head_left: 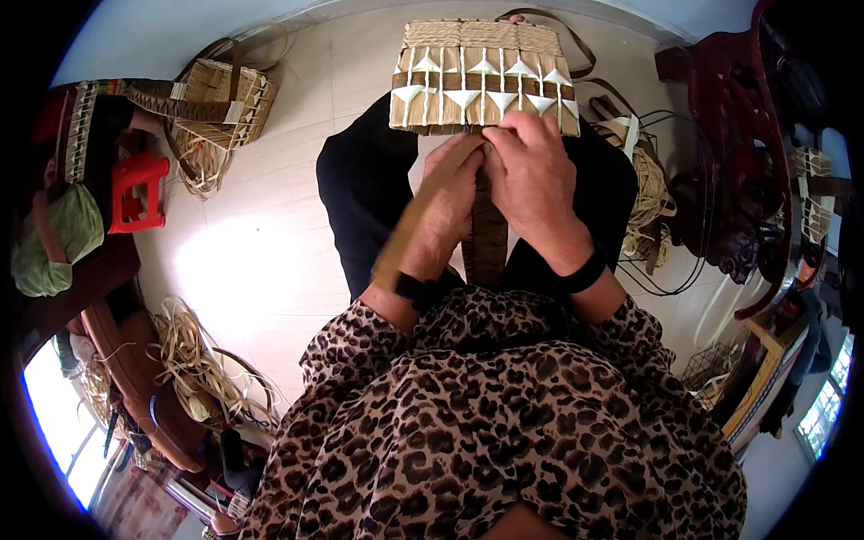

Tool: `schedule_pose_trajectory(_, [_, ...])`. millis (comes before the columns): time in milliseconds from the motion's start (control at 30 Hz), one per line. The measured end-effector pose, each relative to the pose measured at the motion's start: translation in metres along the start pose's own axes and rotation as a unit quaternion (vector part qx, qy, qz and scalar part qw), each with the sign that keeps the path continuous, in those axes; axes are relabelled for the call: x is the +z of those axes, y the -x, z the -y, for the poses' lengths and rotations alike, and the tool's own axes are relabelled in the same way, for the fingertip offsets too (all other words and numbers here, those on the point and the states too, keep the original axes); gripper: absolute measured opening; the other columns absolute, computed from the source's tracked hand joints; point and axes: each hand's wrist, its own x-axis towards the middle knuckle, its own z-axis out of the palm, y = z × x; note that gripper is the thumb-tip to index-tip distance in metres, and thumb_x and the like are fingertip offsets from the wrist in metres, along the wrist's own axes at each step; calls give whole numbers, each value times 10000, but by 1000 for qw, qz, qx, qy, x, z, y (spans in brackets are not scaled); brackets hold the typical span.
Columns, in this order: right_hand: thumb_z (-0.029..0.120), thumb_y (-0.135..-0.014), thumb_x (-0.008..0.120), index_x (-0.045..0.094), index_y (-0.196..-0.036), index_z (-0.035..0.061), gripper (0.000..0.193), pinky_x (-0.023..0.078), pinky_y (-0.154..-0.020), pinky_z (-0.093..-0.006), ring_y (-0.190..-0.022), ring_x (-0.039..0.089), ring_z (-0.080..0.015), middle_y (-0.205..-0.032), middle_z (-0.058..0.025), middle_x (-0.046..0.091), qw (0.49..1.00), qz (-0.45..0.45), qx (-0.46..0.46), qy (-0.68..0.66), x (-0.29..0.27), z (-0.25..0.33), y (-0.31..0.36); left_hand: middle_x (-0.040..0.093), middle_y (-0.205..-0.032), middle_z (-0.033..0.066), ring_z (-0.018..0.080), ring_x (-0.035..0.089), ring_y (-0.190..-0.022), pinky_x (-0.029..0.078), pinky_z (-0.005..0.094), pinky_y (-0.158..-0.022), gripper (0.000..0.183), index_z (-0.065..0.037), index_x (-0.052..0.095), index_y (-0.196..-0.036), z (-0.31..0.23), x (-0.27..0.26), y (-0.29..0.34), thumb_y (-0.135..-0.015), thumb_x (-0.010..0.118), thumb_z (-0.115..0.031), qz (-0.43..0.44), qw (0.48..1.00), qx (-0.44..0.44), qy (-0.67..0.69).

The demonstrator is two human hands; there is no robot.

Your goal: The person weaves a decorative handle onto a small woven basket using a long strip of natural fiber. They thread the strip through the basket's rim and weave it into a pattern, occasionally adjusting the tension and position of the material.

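Note:
A woven straw basket [484, 36] with white triangles and a brown band rests across my knees. My left hand [447, 184] is closed at its near edge, pinching a flat brown strap [418, 220] that drapes over my wrist. Pressed up beside it, my right hand [538, 175] has its fingers curled in a pinch at the same spot; what lies between the fingertips is mostly hidden. Another brown strip [487, 236] hangs down between my forearms toward my lap.
A similar basket [236, 85] stands on the floor at the far left, near a red plastic stool [138, 192] and a person in a green garment [58, 238]. Bundles of straw strips [193, 355] lie at left and right. Dark carved wooden furniture [733, 153] stands at right.

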Motion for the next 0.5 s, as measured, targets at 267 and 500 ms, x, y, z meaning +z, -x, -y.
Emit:
schedule_pose_trajectory(267, [87, -921, 544, 646, -977, -11, 152, 492, -604, -310, -691, 587, -141, -790, -80, 594, 883, 91, 359, -289, 0, -26, 22, 641, -865, 231, 340, 659, -696, 582, 449, -643, 250, 83, 553, -1044, -21, 1, -12, -892, 428, -72, 71, 984, -159, 41])
schedule_pose_trajectory(500, [99, -942, 495, 590, -1015, -48, 189, 446, -526, -274, -581, 506, -132, -750, -52, 552, 661, 146, 406, -615, 7, -39, 12, 643, -850, 245, 352, 663, -717, 585, 454, -667, 271, 100, 532, -1058, -22, -3, -16, -906, 390, -74, 98, 979, -173, 34])
